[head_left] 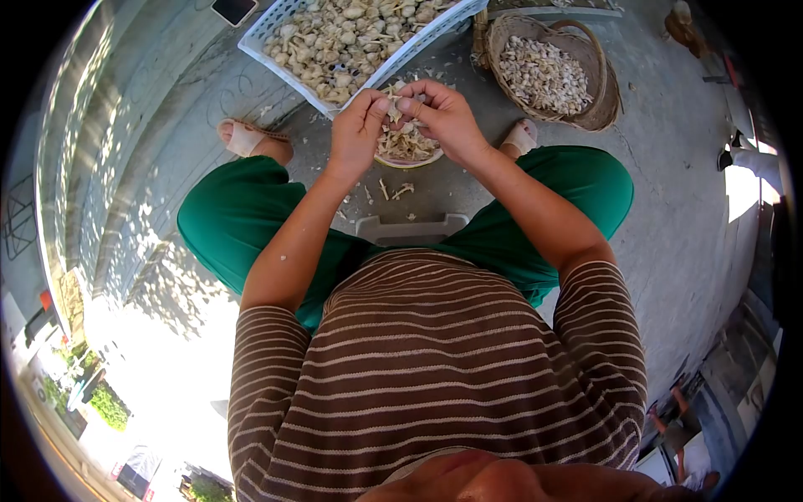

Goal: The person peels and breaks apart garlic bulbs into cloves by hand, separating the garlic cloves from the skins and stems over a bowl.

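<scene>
Both hands meet above a round bowl (408,144) of pale, dry scraps between my feet. My left hand (360,130) and my right hand (447,121) are closed, thumbs and fingertips pinching a small, pale, papery garlic piece (395,105) between them. Just beyond the hands stands a white plastic crate (314,99) filled with garlic bulbs (335,46). To the right, a woven basket (604,84) with a handle holds many loose cloves (544,75). The bowl's far side is partly hidden by my hands.
A phone (234,10) lies left of the crate. Several scraps (393,191) are on the concrete floor near a grey plastic object (411,227) between my legs. Other people (690,439) are partly visible at the lower right and right edge.
</scene>
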